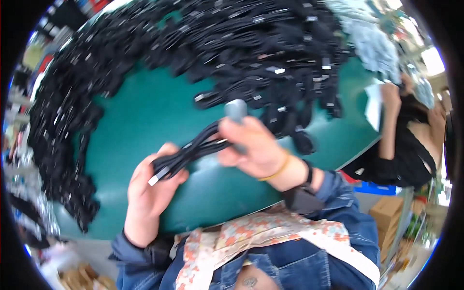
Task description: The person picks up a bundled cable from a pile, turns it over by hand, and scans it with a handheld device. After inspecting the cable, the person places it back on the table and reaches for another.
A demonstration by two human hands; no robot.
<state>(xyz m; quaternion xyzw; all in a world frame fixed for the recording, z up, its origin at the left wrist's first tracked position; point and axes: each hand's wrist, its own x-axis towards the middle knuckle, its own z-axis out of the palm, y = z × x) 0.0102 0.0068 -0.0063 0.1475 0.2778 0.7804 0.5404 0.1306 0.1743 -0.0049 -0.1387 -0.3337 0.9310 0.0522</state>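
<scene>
A coiled black cable bundle (193,149) stretches between my two hands above the green tabletop (128,145). My left hand (151,186) is closed round its lower end, where a pale plug (153,180) sticks out past the fingers. My right hand (256,147) grips the other end, its thumb and fingers pressed together. A grey rounded object (236,109), blurred by motion, juts up from the right hand; I cannot make out its kind. A yellow band (276,168) and a dark strap are on the right wrist.
Heaps of black cable bundles (63,130) with pale plugs curve round the table's left and far sides. One bundle (303,142) lies near my right hand. Beyond the right edge, another person's hand (390,99) is by a white sheet (373,106). Cardboard boxes (386,212) stand lower right.
</scene>
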